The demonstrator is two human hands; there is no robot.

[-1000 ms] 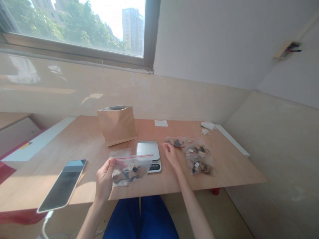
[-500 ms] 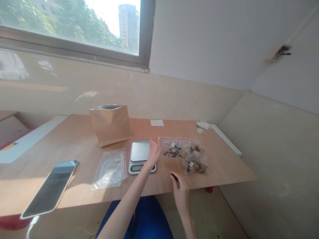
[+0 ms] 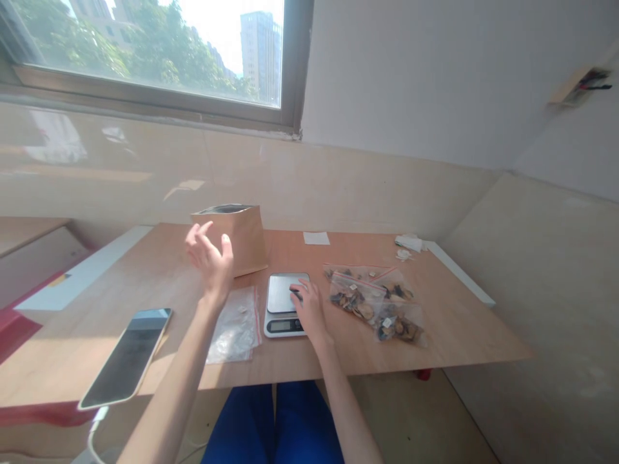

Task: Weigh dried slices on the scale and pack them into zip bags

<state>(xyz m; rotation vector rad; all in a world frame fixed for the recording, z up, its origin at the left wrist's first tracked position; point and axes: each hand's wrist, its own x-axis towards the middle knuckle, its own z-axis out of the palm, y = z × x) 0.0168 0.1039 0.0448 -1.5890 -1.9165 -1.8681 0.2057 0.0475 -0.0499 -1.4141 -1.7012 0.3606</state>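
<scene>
My left hand is raised and open, holding nothing, just in front of a kraft paper stand-up pouch. My right hand rests over a digital kitchen scale, its fingertips pinching a small dark piece above the metal platform. A flattened clear zip bag with a red seal line lies left of the scale, under my left forearm's reach. To the right, several zip bags of dried brown and dark pieces lie overlapping, close to my right hand.
A smartphone lies at the table's left side with a white cable below it. A white paper slip and crumpled white paper sit at the back of the wooden table. My blue-clad legs show below its front edge.
My left hand has moved left from the scale to the pouch and let go of the bag, which now lies flat. My right hand has moved from the table's front onto the scale, carrying the dark piece.
</scene>
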